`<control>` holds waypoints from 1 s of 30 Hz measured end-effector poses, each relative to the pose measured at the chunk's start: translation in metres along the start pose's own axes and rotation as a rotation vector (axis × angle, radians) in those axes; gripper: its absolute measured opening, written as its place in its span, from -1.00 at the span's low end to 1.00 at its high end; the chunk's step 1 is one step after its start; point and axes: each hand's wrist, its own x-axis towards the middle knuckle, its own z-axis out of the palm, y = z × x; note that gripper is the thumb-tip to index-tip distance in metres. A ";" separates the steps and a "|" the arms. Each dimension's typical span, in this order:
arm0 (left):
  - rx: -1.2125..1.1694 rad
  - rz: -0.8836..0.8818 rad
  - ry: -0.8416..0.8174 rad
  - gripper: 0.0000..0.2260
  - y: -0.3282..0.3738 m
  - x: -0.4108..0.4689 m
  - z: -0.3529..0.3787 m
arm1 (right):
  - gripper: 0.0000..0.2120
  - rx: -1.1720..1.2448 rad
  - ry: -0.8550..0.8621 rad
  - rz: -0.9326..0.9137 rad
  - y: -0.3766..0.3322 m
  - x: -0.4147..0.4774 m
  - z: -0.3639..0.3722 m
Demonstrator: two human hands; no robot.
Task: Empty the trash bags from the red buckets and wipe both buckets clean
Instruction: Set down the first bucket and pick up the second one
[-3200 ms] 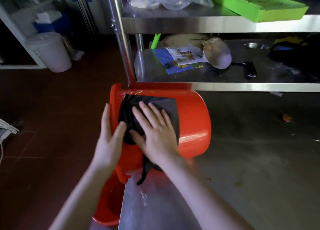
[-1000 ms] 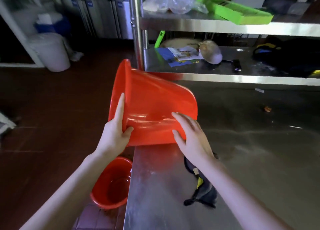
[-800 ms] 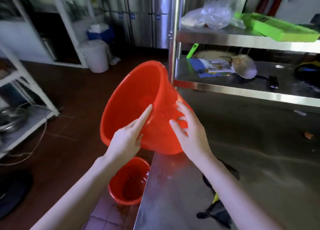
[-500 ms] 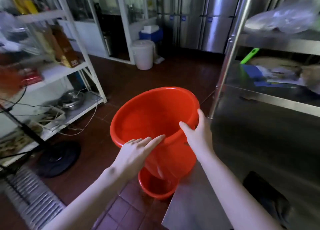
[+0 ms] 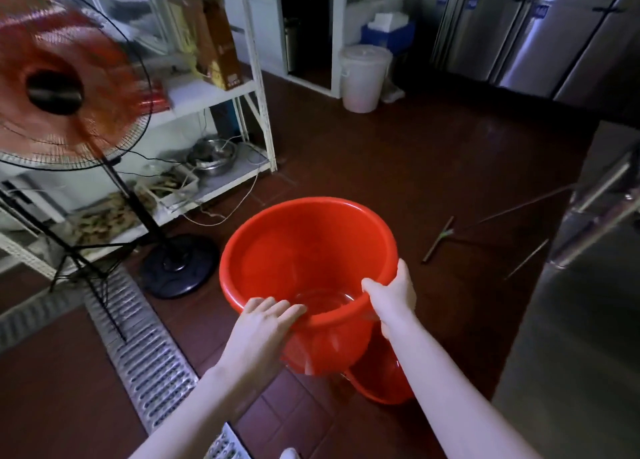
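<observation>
The held red bucket [image 5: 304, 250] is upright, mouth up, at the centre of the frame. The right hand [image 5: 394, 292] has a firm grip on its rim at the right, thumb inside and fingers outside. The left hand [image 5: 263, 327] lays straight fingers over the near rim, its grip slack and closed on nothing. The second red bucket [image 5: 384, 386] stands on the tiled floor [image 5: 415, 167], partly hidden under the first, lower right of centre. A spinning fan [image 5: 62, 88] fills the upper left, a drain grate [image 5: 145, 347] runs down the lower left, and a steel desk [image 5: 571, 354] edges the right.
</observation>
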 end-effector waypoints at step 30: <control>-1.172 -1.414 0.110 -0.74 -0.140 0.148 0.137 | -0.33 0.188 -0.068 0.138 0.015 0.201 0.099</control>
